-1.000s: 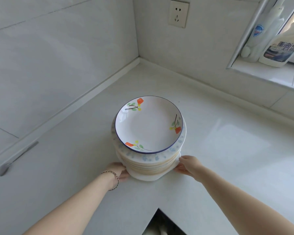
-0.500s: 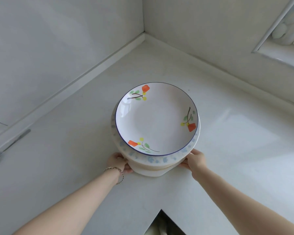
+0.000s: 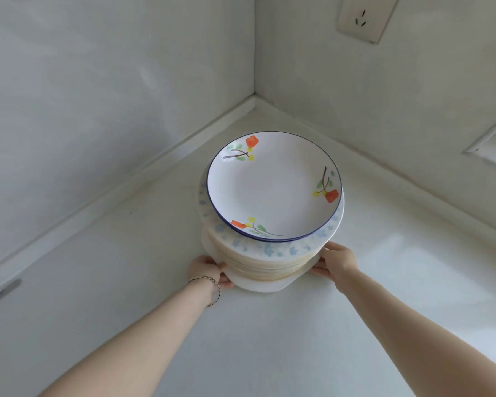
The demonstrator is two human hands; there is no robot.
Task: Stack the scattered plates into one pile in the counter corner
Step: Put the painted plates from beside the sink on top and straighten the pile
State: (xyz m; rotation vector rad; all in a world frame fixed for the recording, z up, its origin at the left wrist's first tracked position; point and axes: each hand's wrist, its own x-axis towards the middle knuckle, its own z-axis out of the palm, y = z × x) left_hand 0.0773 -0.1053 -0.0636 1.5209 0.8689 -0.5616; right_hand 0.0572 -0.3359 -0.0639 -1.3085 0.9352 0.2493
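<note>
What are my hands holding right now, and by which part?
The pile of plates: the left hand grips the left rim of the bottom plate, the right hand its right rim.

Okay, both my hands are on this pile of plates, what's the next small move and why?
Probably slide the pile back toward the wall corner. Your left hand and right hand grip its bottom plate on either side, and bare counter lies between the pile and the corner, so it likely isn't tucked in yet.
</note>
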